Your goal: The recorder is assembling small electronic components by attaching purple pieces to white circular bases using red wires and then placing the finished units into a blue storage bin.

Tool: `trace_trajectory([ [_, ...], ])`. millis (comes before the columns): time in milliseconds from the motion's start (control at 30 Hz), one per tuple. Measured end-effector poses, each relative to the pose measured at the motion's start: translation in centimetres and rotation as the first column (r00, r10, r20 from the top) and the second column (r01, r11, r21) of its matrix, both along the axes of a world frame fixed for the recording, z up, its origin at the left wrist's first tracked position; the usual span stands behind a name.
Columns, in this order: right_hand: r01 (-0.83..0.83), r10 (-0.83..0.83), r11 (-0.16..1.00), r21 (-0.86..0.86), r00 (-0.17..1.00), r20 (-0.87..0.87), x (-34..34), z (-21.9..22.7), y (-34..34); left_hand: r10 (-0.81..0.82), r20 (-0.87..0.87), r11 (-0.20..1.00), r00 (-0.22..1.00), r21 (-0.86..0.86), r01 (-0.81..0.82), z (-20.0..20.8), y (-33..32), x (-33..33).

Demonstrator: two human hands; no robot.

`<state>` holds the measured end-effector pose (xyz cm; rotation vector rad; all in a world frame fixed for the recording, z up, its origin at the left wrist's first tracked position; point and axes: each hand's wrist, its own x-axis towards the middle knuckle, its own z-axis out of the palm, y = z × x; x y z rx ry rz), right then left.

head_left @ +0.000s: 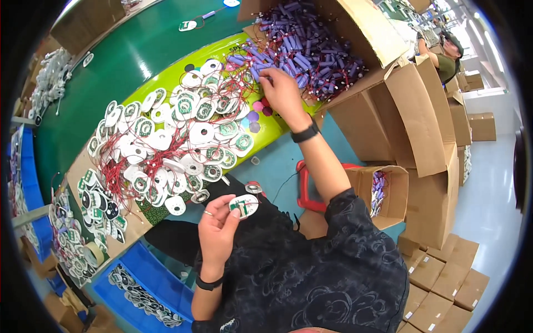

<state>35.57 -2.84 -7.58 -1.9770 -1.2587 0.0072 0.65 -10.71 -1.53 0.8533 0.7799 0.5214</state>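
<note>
My left hand (217, 232) is closed on a white oval plastic housing (251, 209), pinched between thumb and fingers with its green circuit board showing. Out at the pile of purple cylindrical batteries (302, 47), my right hand (281, 94) has thumb and forefinger bent in at a purple battery (255, 75) on the pile's near left edge. The fingertips partly hide their contact with it. Left of that hand, a large heap of white round housings (161, 139) with green boards and tangled red wires covers the bright yellow-green mat (261, 133).
An open cardboard box (361, 28) lies behind the batteries. More cartons (411, 111) stand at right, beside a red stool (305, 191). Blue bins (144, 272) hold parts at lower left. A green conveyor belt (127, 55) runs along the far side. Another person (447, 58) is at far right.
</note>
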Motion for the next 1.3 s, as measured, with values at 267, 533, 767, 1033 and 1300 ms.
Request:
trace_trajectory([
  [267,0.173,-0.090,0.972,-0.159,0.900,0.427,-1.4,0.0,1.7,-0.038,-0.031,0.999,0.999,0.018,0.039,-0.6,-0.6,0.0],
  [533,0.112,-0.024,0.977,-0.181,0.904,0.427,-1.4,0.5,0.1,-0.081,-0.009,0.997,0.997,0.000,0.081,-1.0,-0.4,0.6],
  [767,0.323,-0.254,0.944,-0.069,0.843,0.474,-0.7,3.1,-0.7,-0.060,-0.052,0.998,0.997,0.027,0.062,-1.0,-0.1,0.2],
  [1033,0.202,-0.217,0.948,0.246,0.975,0.037,-2.0,9.3,-3.6,-0.019,0.074,0.998,0.997,0.053,0.015,-1.3,1.0,0.7],
  [1300,-0.248,0.278,0.951,0.185,0.427,-0.861,-6.6,12.3,-6.1,0.048,-0.050,0.962,0.998,0.271,-0.033,1.0,4.3,0.9],
])
